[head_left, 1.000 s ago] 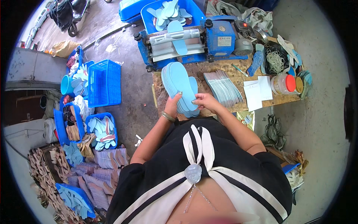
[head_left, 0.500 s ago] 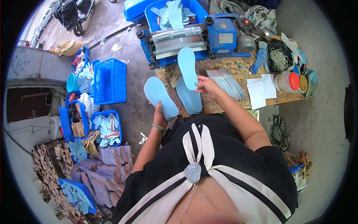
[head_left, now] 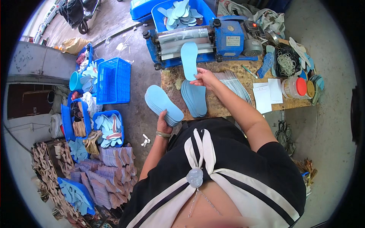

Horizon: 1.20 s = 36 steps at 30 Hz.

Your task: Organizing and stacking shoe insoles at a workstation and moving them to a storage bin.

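Observation:
My right hand (head_left: pixel 204 78) pinches the heel end of a single light-blue insole (head_left: pixel 189 60), whose toe end reaches the rollers of a blue roller machine (head_left: pixel 186 43). My left hand (head_left: pixel 163 123) grips a fanned stack of light-blue insoles (head_left: pixel 161 102) at its lower end, off the table's left side. Between the two hands, another fanned pile of blue insoles (head_left: pixel 194 99) lies on the wooden table (head_left: pixel 220 110). To the right of it a row of pale insoles (head_left: pixel 234 85) is partly covered by my right forearm.
Behind the machine, a blue bin (head_left: pixel 159 19) holds loose insoles. Papers (head_left: pixel 262 98), a red-lidded jar (head_left: pixel 294 87) and a ball of string (head_left: pixel 285 62) occupy the table's right. On the left stand a blue basket (head_left: pixel 114 81) and stacked insoles (head_left: pixel 110 174).
My right hand has moved the single insole forward toward the rollers. The insole previously lying over the machine's back has dropped into the bin behind. My left hand still holds its stack.

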Each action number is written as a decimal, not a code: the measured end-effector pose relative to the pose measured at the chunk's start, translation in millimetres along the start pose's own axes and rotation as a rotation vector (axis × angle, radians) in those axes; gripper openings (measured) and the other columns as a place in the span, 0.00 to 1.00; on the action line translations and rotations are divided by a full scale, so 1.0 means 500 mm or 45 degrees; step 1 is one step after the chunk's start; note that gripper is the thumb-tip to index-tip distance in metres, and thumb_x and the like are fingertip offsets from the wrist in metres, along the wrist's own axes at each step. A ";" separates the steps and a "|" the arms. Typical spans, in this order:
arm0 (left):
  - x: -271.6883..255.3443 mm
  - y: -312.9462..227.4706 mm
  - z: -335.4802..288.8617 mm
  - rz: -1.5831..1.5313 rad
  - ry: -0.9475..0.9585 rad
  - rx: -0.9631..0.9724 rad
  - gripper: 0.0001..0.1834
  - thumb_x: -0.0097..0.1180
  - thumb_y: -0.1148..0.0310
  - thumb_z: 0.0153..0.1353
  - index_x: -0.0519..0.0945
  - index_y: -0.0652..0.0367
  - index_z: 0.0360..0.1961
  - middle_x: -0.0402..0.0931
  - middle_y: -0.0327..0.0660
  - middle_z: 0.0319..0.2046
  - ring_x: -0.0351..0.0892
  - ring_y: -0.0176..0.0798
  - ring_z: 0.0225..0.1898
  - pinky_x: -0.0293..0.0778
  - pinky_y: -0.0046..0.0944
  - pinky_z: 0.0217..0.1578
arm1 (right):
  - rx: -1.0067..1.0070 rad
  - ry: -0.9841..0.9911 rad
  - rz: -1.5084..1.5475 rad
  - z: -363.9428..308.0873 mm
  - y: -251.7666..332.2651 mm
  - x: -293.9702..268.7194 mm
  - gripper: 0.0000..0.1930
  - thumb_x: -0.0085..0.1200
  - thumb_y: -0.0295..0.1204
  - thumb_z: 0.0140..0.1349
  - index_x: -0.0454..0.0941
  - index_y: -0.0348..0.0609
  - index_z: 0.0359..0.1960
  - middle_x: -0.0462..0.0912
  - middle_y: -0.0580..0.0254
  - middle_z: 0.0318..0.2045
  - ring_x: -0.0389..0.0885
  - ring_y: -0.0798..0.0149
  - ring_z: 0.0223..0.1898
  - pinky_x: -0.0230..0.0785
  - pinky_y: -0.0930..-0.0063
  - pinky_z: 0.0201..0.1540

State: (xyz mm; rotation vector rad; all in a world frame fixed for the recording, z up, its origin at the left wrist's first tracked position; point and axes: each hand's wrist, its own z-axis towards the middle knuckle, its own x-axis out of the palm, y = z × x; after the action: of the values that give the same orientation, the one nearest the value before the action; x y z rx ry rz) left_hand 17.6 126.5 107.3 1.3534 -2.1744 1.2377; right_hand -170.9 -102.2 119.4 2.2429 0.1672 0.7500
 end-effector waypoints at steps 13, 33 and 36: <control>0.036 0.020 0.017 0.054 0.146 0.005 0.22 0.53 0.64 0.53 0.66 0.60 0.48 0.72 0.42 0.42 0.75 0.45 0.42 0.73 0.48 0.43 | -0.140 -0.286 0.015 0.062 0.006 -0.004 0.27 0.43 0.21 0.58 0.53 0.44 0.60 0.74 0.54 0.43 0.80 0.63 0.36 0.75 0.78 0.29; 0.148 0.039 0.048 0.122 0.131 -0.056 0.25 0.45 0.56 0.56 0.64 0.63 0.49 0.72 0.46 0.41 0.73 0.46 0.42 0.71 0.46 0.43 | -0.003 0.034 -0.041 -0.119 -0.075 -0.030 0.15 0.47 0.23 0.56 0.69 0.39 0.47 0.77 0.65 0.31 0.80 0.70 0.27 0.71 0.87 0.24; 0.119 0.042 0.054 0.136 0.158 -0.081 0.23 0.46 0.59 0.54 0.64 0.62 0.48 0.72 0.45 0.40 0.74 0.46 0.41 0.71 0.46 0.42 | -0.024 -0.001 -0.036 -0.091 -0.051 -0.039 0.15 0.46 0.24 0.57 0.69 0.42 0.48 0.78 0.65 0.34 0.80 0.71 0.28 0.71 0.87 0.24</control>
State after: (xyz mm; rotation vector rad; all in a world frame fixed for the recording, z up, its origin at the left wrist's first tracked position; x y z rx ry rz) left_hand -25.6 74.4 118.5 1.1182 -2.2038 1.2436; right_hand -210.0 -62.2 117.4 2.2187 0.1905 0.7322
